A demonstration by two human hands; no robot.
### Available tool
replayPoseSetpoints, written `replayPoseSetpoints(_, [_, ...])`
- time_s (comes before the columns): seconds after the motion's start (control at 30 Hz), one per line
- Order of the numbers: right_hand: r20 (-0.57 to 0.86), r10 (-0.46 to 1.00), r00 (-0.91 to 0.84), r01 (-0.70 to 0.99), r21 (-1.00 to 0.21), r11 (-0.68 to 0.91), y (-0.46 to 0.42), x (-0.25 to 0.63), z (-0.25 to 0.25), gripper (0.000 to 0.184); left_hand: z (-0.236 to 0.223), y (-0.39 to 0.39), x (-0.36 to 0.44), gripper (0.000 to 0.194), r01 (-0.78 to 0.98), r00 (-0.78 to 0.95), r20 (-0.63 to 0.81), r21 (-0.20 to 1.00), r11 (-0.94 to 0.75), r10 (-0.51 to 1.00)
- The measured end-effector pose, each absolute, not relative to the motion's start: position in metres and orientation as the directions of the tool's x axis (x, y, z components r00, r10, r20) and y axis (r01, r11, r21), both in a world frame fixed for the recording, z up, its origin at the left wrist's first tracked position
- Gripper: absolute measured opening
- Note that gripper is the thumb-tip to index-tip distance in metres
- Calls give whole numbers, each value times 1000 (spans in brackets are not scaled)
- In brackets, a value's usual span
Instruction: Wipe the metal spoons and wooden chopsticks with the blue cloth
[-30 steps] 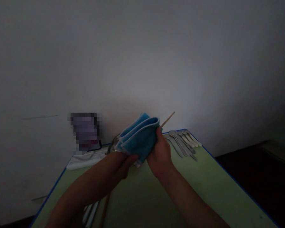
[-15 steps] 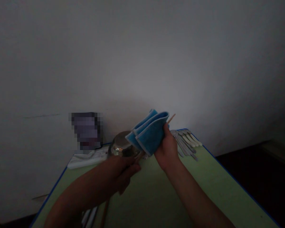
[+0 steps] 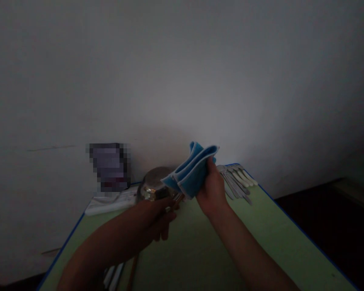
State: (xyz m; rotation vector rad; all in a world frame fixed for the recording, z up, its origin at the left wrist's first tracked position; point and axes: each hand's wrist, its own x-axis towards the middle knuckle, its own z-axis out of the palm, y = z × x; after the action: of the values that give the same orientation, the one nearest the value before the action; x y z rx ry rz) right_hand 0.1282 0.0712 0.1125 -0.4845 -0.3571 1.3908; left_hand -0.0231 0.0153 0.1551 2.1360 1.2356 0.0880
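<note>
My right hand point(image 3: 212, 190) is closed around a folded blue cloth point(image 3: 191, 171) with a pale edge, held above the green table point(image 3: 261, 238). My left hand point(image 3: 157, 220) is closed on the lower end of a thin wooden stick point(image 3: 176, 199), whose upper part is hidden inside the cloth. Just behind my left hand stands a shiny metal bowl point(image 3: 153, 186).
A row of several spoons and utensils point(image 3: 236, 180) lies at the far right of the table. A white folded cloth point(image 3: 112, 202) lies at the far left by the wall. More utensils point(image 3: 117, 275) lie at the near left under my left arm. The table has a blue edge.
The cloth has moved right and up along the stick, covering the tip that stuck out before. The metal bowl has come into view behind my left hand.
</note>
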Motion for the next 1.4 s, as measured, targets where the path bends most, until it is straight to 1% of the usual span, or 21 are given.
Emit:
replayPoseSetpoints(0.13, [-53,985,163,-828,-551,107,73,129,110,33,147,18,-29,30,751,558,-310,583,-310,769])
replayPoseSetpoints(0.23, [-54,984,171,-829,-547,114,74,130,110,33,140,19,-34,25,750,551,-333,600,-279,765])
replayPoseSetpoints(0.3, [-53,985,166,-832,-544,111,74,130,111,32,139,20,-33,27,753,542,-356,608,-252,761])
replayPoseSetpoints(0.37, [-60,985,163,-832,-544,105,73,130,111,32,142,19,-29,29,751,539,-343,610,-253,769])
replayPoseSetpoints(0.47, [-80,985,156,-836,-542,89,71,127,112,33,145,19,-24,26,756,530,-293,589,-286,796])
replayPoseSetpoints(0.57, [-104,985,136,-842,-537,59,69,125,112,34,145,19,-24,29,750,540,-264,581,-315,799])
replayPoseSetpoints(0.77, [-125,984,129,-842,-538,42,69,127,115,34,142,18,-27,25,759,525,-273,579,-299,806])
replayPoseSetpoints(0.83, [-131,984,124,-843,-537,34,69,128,116,34,142,18,-27,28,762,542,-278,560,-325,793])
replayPoseSetpoints(0.9, [-130,983,128,-840,-541,38,69,128,116,33,141,19,-27,34,778,550,-264,505,-373,792])
replayPoseSetpoints(0.97, [-124,983,138,-836,-546,48,69,127,115,33,140,21,-28,34,790,551,-229,453,-413,803])
replayPoseSetpoints(1.0, [-120,982,144,-835,-547,55,69,127,115,33,139,22,-29,31,787,554,-208,446,-426,806])
replayPoseSetpoints(1.1, [-105,983,153,-836,-544,72,71,127,113,33,137,25,-30,16,765,557,-151,475,-435,816])
replayPoseSetpoints(1.13, [-100,984,151,-836,-544,73,71,126,112,34,136,26,-30,15,761,555,-140,485,-431,820])
replayPoseSetpoints(1.23, [-98,985,144,-832,-551,67,72,126,109,35,135,26,-31,24,753,551,-143,510,-415,822])
replayPoseSetpoints(1.4, [-117,979,164,-846,-528,78,71,125,111,29,139,22,-30,16,737,574,-199,549,-395,794])
